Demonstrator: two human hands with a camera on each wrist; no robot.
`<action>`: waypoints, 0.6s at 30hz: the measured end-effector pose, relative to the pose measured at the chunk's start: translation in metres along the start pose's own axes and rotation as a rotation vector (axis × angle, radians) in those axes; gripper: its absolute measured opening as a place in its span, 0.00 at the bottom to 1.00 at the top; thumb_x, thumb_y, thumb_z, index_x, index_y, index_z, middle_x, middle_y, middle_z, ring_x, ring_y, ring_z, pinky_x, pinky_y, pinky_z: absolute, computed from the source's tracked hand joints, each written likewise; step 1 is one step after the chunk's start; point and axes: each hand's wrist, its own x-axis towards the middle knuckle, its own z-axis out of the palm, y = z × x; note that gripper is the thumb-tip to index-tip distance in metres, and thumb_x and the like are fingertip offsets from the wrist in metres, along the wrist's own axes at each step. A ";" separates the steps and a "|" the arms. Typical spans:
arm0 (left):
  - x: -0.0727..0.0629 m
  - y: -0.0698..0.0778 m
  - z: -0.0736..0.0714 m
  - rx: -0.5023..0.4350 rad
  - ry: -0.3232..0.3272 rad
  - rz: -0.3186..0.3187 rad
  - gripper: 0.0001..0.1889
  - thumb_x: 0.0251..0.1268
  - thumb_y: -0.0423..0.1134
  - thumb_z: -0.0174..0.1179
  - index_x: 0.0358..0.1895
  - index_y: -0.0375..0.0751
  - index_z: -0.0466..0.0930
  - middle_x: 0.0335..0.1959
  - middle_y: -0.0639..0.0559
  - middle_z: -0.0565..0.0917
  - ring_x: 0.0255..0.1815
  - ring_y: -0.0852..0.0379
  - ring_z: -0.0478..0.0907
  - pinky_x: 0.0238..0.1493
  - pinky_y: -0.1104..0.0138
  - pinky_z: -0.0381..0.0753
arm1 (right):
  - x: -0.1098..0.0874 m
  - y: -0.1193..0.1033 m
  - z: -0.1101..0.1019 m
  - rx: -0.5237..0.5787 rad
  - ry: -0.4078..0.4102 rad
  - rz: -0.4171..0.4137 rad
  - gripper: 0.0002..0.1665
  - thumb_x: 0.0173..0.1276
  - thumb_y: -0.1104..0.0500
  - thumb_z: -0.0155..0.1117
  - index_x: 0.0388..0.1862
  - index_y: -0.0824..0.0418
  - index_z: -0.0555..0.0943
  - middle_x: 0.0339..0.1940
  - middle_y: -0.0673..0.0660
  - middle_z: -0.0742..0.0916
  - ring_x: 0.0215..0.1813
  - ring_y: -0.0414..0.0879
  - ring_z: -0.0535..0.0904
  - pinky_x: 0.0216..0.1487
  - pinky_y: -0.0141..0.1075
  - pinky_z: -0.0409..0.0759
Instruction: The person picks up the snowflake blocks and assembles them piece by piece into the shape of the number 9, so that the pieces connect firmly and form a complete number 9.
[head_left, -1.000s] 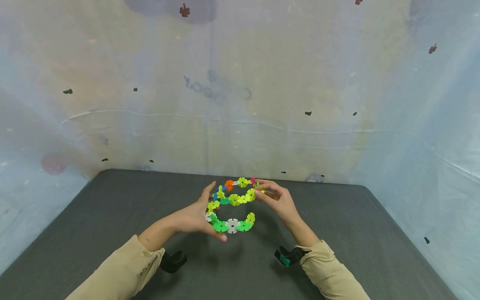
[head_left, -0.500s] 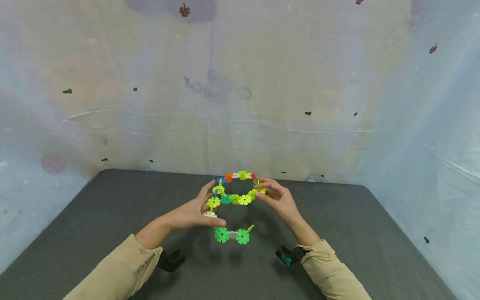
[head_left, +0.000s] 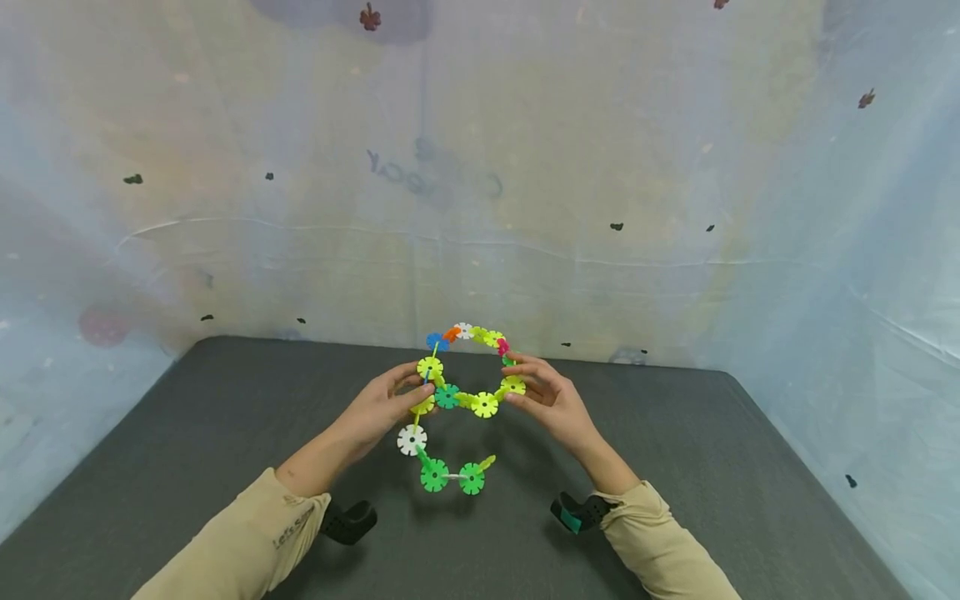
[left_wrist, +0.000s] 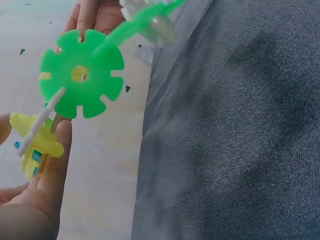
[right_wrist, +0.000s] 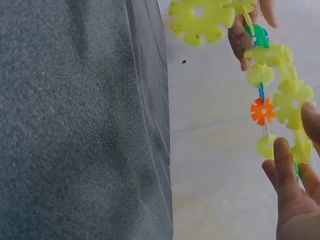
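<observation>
A chain of notched plastic snowflake discs (head_left: 484, 405) is held up over the dark table, linked into a ring with an open tail hanging at the lower left. Yellow, teal, blue, orange, white and pink discs form the ring. In the tail are a white disc (head_left: 412, 440), green discs (head_left: 434, 476) and a yellow end piece. My left hand (head_left: 378, 408) pinches the ring's left side by a yellow disc, where the tail joins. On the opposite side, my right hand (head_left: 551, 400) pinches another yellow disc. A green disc (left_wrist: 80, 75) looms close in the left wrist view.
The dark cloth-covered table (head_left: 645, 450) spreads beneath both hands. Behind it and at its sides hangs a pale plastic sheet (head_left: 480, 167) with small dark marks. Black wrist straps (head_left: 348, 522) sit by the sleeves.
The ring has risen and tilted to face me more. My left thumb has shifted up from beside the tail to a yellow disc, and the tail has swung down and left.
</observation>
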 end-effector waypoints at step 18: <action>-0.005 0.009 0.007 -0.103 -0.014 -0.002 0.31 0.72 0.42 0.53 0.72 0.33 0.54 0.67 0.36 0.63 0.70 0.40 0.60 0.65 0.43 0.64 | -0.002 -0.007 0.002 0.028 -0.017 0.013 0.28 0.67 0.67 0.62 0.65 0.71 0.70 0.72 0.63 0.67 0.71 0.59 0.66 0.66 0.34 0.70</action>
